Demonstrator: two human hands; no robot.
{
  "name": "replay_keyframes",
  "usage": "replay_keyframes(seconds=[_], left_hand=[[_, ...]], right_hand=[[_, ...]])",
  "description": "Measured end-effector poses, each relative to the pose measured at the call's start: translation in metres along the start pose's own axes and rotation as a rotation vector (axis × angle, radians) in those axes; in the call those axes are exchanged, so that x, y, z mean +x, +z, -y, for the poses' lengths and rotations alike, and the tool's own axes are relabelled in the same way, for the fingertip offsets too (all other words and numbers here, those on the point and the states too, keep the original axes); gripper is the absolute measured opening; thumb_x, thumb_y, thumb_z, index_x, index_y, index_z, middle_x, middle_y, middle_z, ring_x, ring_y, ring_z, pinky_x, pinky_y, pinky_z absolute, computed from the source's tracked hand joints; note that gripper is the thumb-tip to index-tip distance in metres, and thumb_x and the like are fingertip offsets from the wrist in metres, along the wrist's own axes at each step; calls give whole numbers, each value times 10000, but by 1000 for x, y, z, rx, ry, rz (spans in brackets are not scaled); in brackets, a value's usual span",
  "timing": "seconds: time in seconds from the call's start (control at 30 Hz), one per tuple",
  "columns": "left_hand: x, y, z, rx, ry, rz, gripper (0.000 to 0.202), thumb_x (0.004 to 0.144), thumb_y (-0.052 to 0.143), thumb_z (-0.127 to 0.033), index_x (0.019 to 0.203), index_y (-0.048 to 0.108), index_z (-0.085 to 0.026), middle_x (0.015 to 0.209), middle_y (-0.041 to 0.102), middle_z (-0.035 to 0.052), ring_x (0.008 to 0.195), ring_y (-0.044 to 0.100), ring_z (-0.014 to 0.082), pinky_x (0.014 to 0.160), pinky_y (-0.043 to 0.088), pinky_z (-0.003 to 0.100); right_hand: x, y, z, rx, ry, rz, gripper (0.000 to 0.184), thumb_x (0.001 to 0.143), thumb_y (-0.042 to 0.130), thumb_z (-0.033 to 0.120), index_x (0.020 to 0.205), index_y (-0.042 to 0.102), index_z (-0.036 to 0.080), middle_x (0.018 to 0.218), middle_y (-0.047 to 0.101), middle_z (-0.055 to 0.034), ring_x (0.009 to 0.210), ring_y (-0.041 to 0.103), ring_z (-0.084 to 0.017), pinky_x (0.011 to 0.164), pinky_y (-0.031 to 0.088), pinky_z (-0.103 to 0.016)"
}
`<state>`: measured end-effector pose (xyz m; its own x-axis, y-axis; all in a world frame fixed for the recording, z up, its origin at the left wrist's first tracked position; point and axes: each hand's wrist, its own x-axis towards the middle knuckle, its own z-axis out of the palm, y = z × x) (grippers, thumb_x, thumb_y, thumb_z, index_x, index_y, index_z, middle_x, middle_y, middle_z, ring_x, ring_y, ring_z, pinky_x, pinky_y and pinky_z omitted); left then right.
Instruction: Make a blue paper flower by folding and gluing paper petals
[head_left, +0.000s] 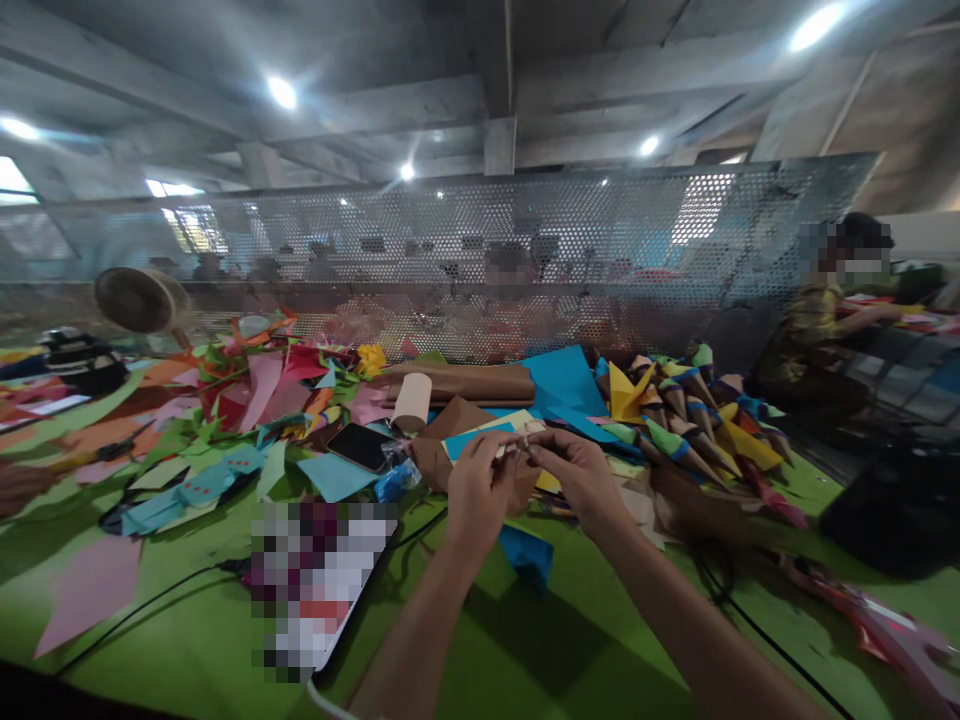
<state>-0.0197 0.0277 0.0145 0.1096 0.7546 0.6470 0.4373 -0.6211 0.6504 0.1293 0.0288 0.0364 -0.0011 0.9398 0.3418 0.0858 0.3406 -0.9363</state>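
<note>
My left hand (478, 482) and my right hand (576, 468) meet above the middle of the green table, fingertips close together. Both pinch a small pale piece (519, 441), perhaps paper; its kind is too small and blurred to tell. Just behind the fingers lie a blue paper sheet (469, 441) and brown paper (433, 462). Below my hands, a folded blue paper piece (527, 556) rests on the table (570, 640). To the right lies a pile of brown paper cones (679, 410) with coloured tips.
A lit tablet or phone (360, 570) with a cable lies left of my forearms, and a dark phone (361, 447) behind it. Coloured paper scraps (262, 385) heap up at left. A perforated metal screen (450, 260) closes the back. Another person (810, 320) sits at far right.
</note>
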Motion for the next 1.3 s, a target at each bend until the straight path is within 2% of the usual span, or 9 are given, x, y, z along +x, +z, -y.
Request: replay_keyframes(seconds=[0.23,0.43,0.57,0.73,0.93,1.3], left_hand=[[0,0,-3,33,49,-103,141,948,545,-242,987,678,-216,1050,630,87,993,632,209,824,532,294],[0,-1,-4,49,35,-88,108,939,560,-246,963,663,-227,971,674,66,941,620,208,737,520,274],[0,-1,-2,57,27,-82,108,925,582,-278,939,675,-224,949,692,60,934,625,216,751,512,289],[0,-1,-1,63,48,-131,89,896,617,-226,903,705,-211,912,717,54,914,641,207,776,507,295],[-1,-1,-1,104,19,-105,117,893,628,-237,920,734,-197,847,742,62,825,662,211,766,509,318],[0,-2,0,87,-33,-65,147,892,611,-264,913,734,-186,835,752,63,816,675,214,759,507,310]], right_hand=[[0,2,-2,-11,-23,0,207,718,670,400,769,685,200,770,670,-39,736,592,-205,699,474,-315],[2,1,-6,-54,-44,-35,191,713,652,387,770,671,206,761,665,-38,733,605,-213,687,482,-320],[1,1,-6,-93,-72,-45,182,723,642,381,778,676,211,783,685,-39,761,619,-223,707,484,-328],[-1,0,-5,-173,-132,-66,146,745,641,341,793,686,210,795,688,-47,778,624,-232,718,476,-334],[-3,-1,-5,-276,-221,-71,85,785,624,274,808,677,211,823,678,-49,788,614,-228,729,462,-332],[-6,1,-1,-443,-349,-31,91,839,566,215,822,655,208,846,678,-64,774,626,-216,697,472,-314]])
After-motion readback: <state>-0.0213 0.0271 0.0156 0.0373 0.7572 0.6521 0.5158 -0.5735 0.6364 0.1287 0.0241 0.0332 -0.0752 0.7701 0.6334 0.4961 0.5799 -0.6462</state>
